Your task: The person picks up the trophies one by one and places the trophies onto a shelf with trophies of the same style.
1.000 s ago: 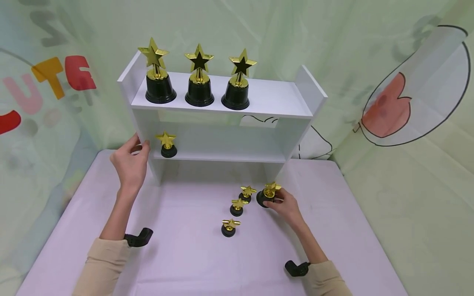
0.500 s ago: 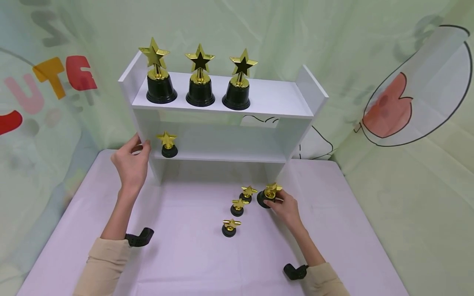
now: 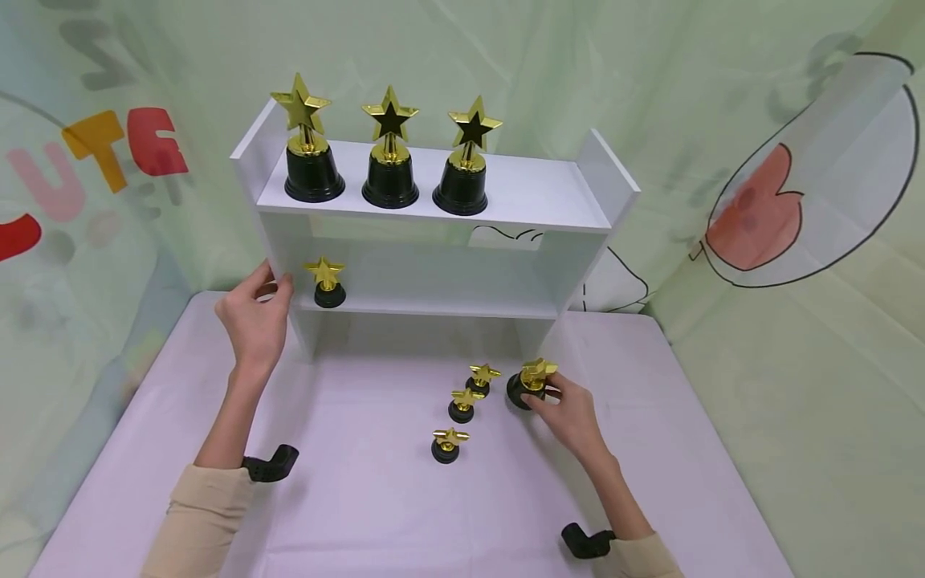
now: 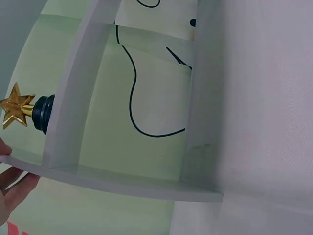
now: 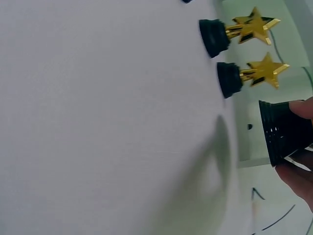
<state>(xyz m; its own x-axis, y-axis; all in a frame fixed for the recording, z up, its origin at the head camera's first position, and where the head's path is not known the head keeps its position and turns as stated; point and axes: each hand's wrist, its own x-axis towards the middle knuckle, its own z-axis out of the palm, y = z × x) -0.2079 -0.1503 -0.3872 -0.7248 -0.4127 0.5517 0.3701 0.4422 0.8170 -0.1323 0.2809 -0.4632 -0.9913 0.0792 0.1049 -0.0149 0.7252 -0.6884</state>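
Observation:
My left hand (image 3: pixel 254 317) grips the left side panel of a white shelf unit (image 3: pixel 433 309), thumb on the inner face and fingers outside. Beside it on the middle shelf stands a small gold star trophy (image 3: pixel 328 282), which shows sideways in the left wrist view. My right hand (image 3: pixel 571 413) pinches the black base of a larger star trophy (image 3: pixel 525 389), held tilted over the table near the shelf's right foot. In the right wrist view that black base (image 5: pixel 286 129) hangs above its shadow; its star is out of frame there. Several small star trophies, one nearest the front (image 3: pixel 446 449), stand left of it.
Three large star trophies, the middle one (image 3: pixel 390 172) among them, stand in a row on the top shelf (image 3: pixel 538 189). A pale cloth covers the table (image 3: pixel 361 514). Printed curtains (image 3: pixel 686 104) hang behind and at both sides.
My right hand has shifted slightly right and toward the front with the larger trophy. My left hand keeps its place on the shelf panel.

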